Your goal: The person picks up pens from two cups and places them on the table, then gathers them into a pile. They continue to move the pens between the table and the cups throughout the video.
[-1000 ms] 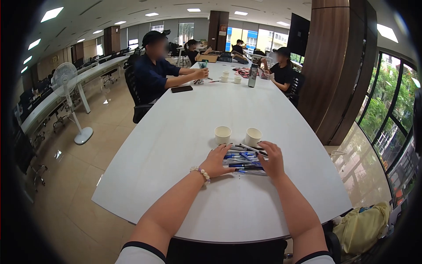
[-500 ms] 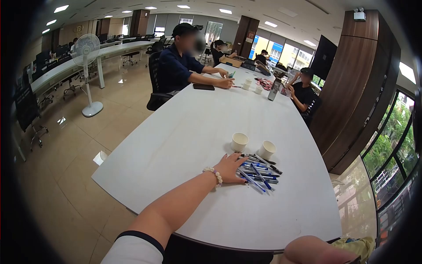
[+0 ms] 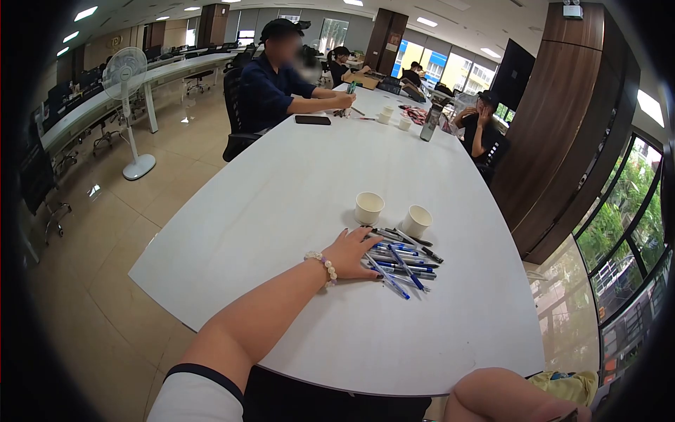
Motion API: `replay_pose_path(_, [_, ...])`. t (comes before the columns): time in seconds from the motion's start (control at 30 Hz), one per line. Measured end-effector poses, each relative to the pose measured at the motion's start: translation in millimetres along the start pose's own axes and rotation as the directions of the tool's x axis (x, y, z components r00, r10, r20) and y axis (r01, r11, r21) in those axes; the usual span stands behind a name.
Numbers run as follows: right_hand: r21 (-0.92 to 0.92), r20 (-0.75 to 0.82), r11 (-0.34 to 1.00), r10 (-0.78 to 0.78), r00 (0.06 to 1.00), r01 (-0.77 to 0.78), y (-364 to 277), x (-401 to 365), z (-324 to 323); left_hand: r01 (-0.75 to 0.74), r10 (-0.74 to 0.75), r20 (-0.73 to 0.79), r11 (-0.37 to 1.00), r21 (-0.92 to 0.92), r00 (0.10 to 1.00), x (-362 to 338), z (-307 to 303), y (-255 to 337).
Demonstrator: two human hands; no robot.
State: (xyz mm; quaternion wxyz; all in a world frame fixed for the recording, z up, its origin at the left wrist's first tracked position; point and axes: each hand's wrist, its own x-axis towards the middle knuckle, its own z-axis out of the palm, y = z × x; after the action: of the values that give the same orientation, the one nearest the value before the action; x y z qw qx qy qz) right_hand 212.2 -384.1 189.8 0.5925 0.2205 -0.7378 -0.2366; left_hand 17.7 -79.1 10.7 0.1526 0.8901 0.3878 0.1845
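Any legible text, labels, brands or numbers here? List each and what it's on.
No text is legible.
Print on the pens: too small to read.
The wall emblem: blurred.
The cups: no marking shows.
The bottle: too small to tell.

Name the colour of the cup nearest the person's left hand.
White; the cup shows best in the head view.
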Motion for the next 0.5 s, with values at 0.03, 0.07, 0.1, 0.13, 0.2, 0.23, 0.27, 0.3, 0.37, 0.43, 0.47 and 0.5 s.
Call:
replay_pose_path(0.03, [-0.087,-0.022,0.994,-0.071,0.997,0.069,2,2,0,-0.002,0.002,-0.005,1.0,-0.002,1.0,0,1,1])
replay_pose_path(0.07, [-0.175,-0.034,0.975,-0.146,0.989,0.138,5,5,0,-0.011,0.011,0.0,1.0,-0.003,1.0,0,1,2])
replay_pose_path(0.1, [-0.182,-0.026,0.973,-0.147,0.989,0.14,5,5,-11,-0.008,0.008,-0.002,1.0,-0.004,1.0,-1,-1,2])
replay_pose_path(0.13, [-0.071,-0.043,0.997,-0.027,0.999,0.024,7,4,-28,-0.007,0.007,-0.005,1.0,-0.005,1.0,0,-2,2])
replay_pose_path(0.2, [0.099,-0.261,0.99,0.121,0.958,-0.098,16,0,-37,-0.021,0.021,-0.014,1.0,-0.014,1.0,1,1,-1])
replay_pose_path(0.23, [0.158,-0.461,0.983,0.153,0.874,-0.089,28,-2,-34,-0.021,0.021,-0.023,1.0,-0.022,1.0,2,2,-2])
replay_pose_path(0.27, [0.283,-0.466,0.934,0.332,0.82,-0.218,41,0,-25,-0.036,0.035,-0.019,0.999,-0.026,0.999,1,0,0])
replay_pose_path(0.3, [0.449,-0.356,0.809,0.551,0.755,-0.379,54,-1,-13,-0.014,0.014,-0.019,0.999,-0.033,1.0,-2,-4,4])
replay_pose_path(0.37, [0.244,-0.112,0.695,0.713,0.693,-0.676,62,-15,1,-0.017,0.015,-0.046,0.999,-0.031,0.999,-2,-2,3])
replay_pose_path(0.43, [-0.118,0.555,0.648,0.671,0.491,-0.753,69,-9,-2,-0.021,0.02,-0.046,0.999,-0.024,0.999,0,0,0])
replay_pose_path(0.47, [-0.203,0.697,0.573,0.654,0.294,-0.794,63,-3,8,-0.013,0.012,-0.047,1.0,-0.015,0.999,0,0,0])
replay_pose_path(0.5, [-0.164,0.818,0.529,0.545,0.185,-0.833,69,-4,16,-0.021,0.021,-0.044,1.0,-0.01,0.999,0,0,0])
